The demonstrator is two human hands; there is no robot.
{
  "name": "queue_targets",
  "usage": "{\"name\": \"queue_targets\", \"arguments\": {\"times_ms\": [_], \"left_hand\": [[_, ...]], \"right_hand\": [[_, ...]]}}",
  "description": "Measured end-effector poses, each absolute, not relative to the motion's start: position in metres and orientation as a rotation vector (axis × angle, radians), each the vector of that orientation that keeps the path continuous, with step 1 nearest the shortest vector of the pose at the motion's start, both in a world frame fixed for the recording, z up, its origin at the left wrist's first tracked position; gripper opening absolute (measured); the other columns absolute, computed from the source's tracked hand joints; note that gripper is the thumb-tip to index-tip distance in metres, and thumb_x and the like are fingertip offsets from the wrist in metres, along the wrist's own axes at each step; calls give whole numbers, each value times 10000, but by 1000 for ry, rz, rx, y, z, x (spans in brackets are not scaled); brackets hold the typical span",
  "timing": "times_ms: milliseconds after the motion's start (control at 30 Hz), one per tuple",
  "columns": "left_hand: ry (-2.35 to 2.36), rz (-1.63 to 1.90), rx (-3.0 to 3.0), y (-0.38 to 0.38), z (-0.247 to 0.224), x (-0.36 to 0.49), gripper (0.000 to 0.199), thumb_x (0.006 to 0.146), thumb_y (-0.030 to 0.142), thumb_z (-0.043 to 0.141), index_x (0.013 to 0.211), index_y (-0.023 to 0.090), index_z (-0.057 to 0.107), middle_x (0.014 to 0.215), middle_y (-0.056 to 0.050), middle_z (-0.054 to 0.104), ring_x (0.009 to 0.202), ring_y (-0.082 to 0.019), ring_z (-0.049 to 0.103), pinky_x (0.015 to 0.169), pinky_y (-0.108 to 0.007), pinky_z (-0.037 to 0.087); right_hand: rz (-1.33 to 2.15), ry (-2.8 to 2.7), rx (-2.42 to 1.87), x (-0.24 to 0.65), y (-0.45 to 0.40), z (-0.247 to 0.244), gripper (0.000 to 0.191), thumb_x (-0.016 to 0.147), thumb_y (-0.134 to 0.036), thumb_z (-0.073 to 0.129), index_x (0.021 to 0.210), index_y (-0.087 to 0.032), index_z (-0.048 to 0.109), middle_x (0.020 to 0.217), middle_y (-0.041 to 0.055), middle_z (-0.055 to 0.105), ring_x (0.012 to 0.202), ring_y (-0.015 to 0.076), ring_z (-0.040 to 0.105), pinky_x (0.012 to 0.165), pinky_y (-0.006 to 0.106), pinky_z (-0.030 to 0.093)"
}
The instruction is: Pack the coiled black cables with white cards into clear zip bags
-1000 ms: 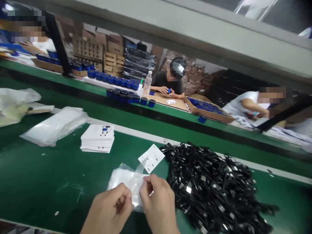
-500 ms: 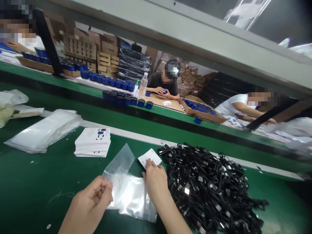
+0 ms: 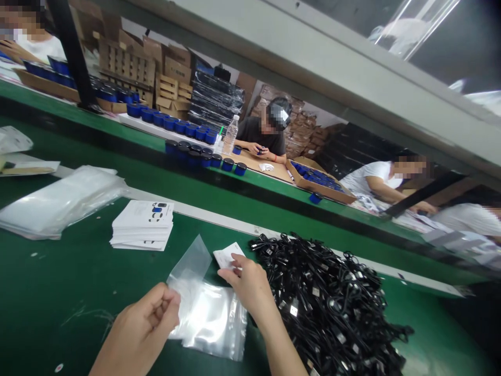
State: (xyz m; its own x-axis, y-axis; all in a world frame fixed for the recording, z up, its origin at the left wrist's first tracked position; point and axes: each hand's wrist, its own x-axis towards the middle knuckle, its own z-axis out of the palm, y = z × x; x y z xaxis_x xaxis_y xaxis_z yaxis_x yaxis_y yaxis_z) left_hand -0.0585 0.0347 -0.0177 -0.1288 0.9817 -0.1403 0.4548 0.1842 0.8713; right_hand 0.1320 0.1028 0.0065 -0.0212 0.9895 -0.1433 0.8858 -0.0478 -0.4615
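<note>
Between thumb and curled fingers, my left hand (image 3: 146,318) pinches the edge of a clear plastic bag (image 3: 191,263). More clear zip bags (image 3: 213,326) lie flat on the green table under and beside it. My right hand (image 3: 246,279) is at a small white leaflet (image 3: 225,256), fingers over its near right part and thumb at its lower edge. The hand hides some of the leaflet. Close to the right of my right hand lies a large heap of black USB cables (image 3: 332,303).
A stack of printed leaflets (image 3: 143,224) and a pile of clear bags (image 3: 62,201) lie to the left. Across a raised ledge stand blue, black-topped jars (image 3: 195,156), a water bottle (image 3: 230,134) and a carton (image 3: 323,188). Several co-workers sit opposite. A grey beam (image 3: 313,68) crosses overhead.
My right hand's fingers have shifted on the small leaflet and the thumb has come round to its near edge. My left hand keeps its pinch. The view has turned slightly.
</note>
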Motion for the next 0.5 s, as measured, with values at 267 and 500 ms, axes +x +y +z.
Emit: {"name": "queue_targets", "arguments": {"times_ms": [267, 500], "left_hand": [[1690, 913, 1401, 35, -19, -58, 264, 780, 465, 450, 640, 250, 510, 517, 64, 516, 507, -142, 521, 523, -225, 374], [1682, 908, 1336, 34, -18, -59, 270, 788, 471, 435, 642, 252, 499, 515, 80, 517, 520, -134, 515, 565, -246, 377]], "right_hand": [[697, -1907, -1986, 128, 103, 7, 490, 725, -277, 751, 1182, -136, 646, 995, 92, 743, 904, 261, 696, 755, 285, 492], [737, -1885, -1885, 136, 105, 4, 300, 775, -212, 674, 1064, -138, 703, 908, 75, 759, 827, 215, 710, 709, 246, 485]]}}
